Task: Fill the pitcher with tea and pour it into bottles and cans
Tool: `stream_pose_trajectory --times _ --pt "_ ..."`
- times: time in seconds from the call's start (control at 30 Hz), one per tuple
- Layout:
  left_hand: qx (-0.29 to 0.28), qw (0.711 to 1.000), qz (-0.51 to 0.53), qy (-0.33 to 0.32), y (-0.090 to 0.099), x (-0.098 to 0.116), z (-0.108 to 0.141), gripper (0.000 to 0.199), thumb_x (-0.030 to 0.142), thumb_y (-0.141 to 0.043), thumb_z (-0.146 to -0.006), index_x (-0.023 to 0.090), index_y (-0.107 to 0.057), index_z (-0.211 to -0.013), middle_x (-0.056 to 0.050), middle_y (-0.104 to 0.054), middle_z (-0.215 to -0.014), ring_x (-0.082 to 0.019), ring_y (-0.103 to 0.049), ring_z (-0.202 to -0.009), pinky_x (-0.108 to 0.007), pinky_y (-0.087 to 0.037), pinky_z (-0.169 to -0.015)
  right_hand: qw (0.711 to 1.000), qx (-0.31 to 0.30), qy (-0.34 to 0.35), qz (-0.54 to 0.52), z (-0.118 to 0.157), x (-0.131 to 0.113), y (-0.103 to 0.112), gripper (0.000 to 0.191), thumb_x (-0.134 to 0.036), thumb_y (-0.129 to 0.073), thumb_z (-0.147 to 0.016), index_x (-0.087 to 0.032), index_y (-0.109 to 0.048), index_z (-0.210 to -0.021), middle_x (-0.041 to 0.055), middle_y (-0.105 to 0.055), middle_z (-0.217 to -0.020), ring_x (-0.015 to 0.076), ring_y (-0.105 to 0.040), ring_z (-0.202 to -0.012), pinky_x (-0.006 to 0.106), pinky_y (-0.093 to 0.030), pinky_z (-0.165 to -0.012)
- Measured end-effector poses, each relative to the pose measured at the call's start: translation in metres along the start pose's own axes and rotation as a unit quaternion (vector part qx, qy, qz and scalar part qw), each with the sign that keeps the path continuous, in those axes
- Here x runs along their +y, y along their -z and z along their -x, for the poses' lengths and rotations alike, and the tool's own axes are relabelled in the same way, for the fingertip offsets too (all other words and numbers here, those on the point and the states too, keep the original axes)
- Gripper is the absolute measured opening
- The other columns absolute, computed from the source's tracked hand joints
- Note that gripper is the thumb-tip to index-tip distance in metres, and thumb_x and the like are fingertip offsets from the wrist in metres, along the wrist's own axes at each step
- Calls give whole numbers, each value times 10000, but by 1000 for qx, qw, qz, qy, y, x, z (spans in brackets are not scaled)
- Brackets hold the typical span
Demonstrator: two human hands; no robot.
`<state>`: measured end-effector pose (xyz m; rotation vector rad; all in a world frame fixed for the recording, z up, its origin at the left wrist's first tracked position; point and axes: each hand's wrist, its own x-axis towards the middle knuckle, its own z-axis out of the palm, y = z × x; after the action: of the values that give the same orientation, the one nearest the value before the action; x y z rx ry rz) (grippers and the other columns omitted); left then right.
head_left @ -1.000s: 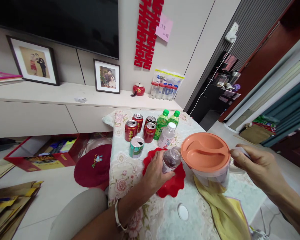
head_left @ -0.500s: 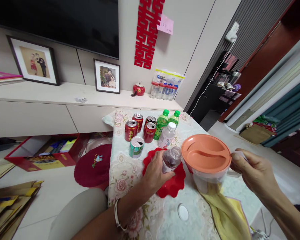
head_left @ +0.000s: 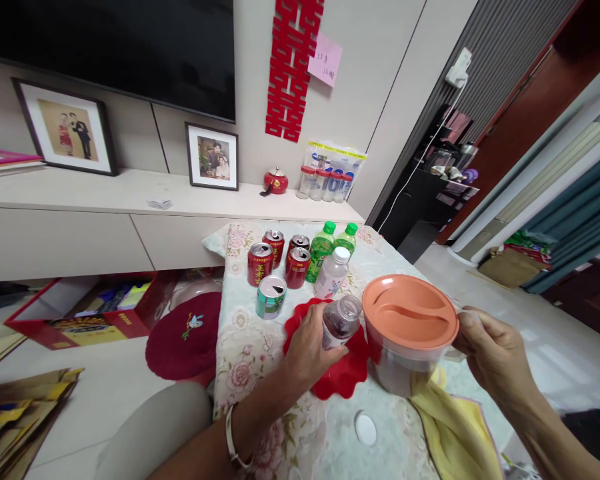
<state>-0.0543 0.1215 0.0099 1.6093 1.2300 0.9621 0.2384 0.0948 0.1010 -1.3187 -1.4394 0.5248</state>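
Observation:
My left hand [head_left: 307,347] is wrapped round an uncapped clear bottle [head_left: 341,321] with dark contents, tilted to the right over a scalloped red plate [head_left: 347,380]. My right hand [head_left: 493,347] is closed on the handle of a clear pitcher [head_left: 400,367] with an orange lid [head_left: 411,312]. The bottle's mouth is close to the pitcher's left rim; whether they touch I cannot tell. A white cap [head_left: 365,428] lies on the tablecloth in front. A yellow cloth [head_left: 453,427] lies by the pitcher's base.
Behind the plate stand a white-capped bottle [head_left: 333,275], green-capped bottles [head_left: 321,253], several red cans [head_left: 260,265] and a teal can [head_left: 271,298]. A maroon stool [head_left: 185,337] is left of the table [head_left: 240,333]. Beyond is a white cabinet [head_left: 190,233] with framed photos and jars.
The pitcher and my right hand have shifted slightly left and down in view. My left hand keeps the bottle at nearly the same tilt. The camera view has moved a little.

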Motion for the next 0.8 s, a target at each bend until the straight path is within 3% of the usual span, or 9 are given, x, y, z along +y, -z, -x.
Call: stream_pose_trajectory --times 0.33,0.8 --pt "11 1000 -9 -7 -3 -6 -1 683 180 -777 -715 241 -510 -1341 -124 -676 -1377 -333 -644 -1362 -502 -499 -1177 993 64 -45 -84 0 11 -5 641 -674 -904 -741 -227 -516 -494 -67 -343 -499 98 -294 -470 262 -241 -440" --pt "23 1000 4 -4 -2 -6 1 647 298 -765 -708 222 -556 -1316 -120 -750 -1291 -381 -723 -1276 -523 -561 -1113 964 184 -42 -189 -10 30 -14 619 -564 -891 -743 -236 -422 -508 -95 -302 -506 71 -233 -451 243 -186 -412"
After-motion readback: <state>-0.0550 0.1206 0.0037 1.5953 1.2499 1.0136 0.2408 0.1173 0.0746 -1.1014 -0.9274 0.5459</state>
